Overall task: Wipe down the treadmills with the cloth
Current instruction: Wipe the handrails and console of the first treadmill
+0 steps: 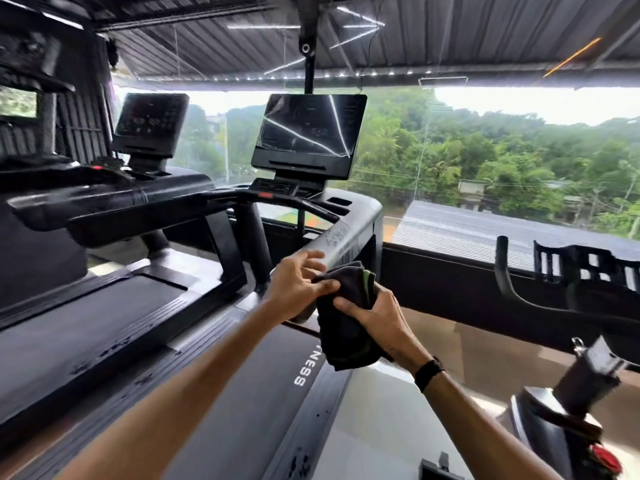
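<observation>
Both hands meet over the right handrail (341, 242) of the nearer treadmill (214, 341), and the cloth (343, 317) hangs between them. The cloth is dark, almost black, with a green stripe along one folded edge, bunched at the top and drooping below the hands in front of the treadmill's side rail. The right hand (375, 315) grips it from the right: its fingers (349, 304) curl round the bunched middle of the cloth, with the upper fold standing above them and the loose end falling beneath the palm. A dark band (428, 373) sits on that wrist. The left hand (296, 287) comes in from the left; its thumb and nearer fingers pinch the cloth's upper left edge, while its other fingers (311, 255) stretch out loosely toward the grey end of the handrail, just beside it; whether they touch it cannot be told. The cloth's top lies just in front of the handrail's near end. Beyond the hands the treadmill's dark screen (308, 133) stands tilted on its console, with a red button (265, 195) below it. A second treadmill (104, 199) with its own screen stands to the left. To the right, part of an exercise bike (568, 386) shows, and a wide window (485, 150) looks out on green trees.
</observation>
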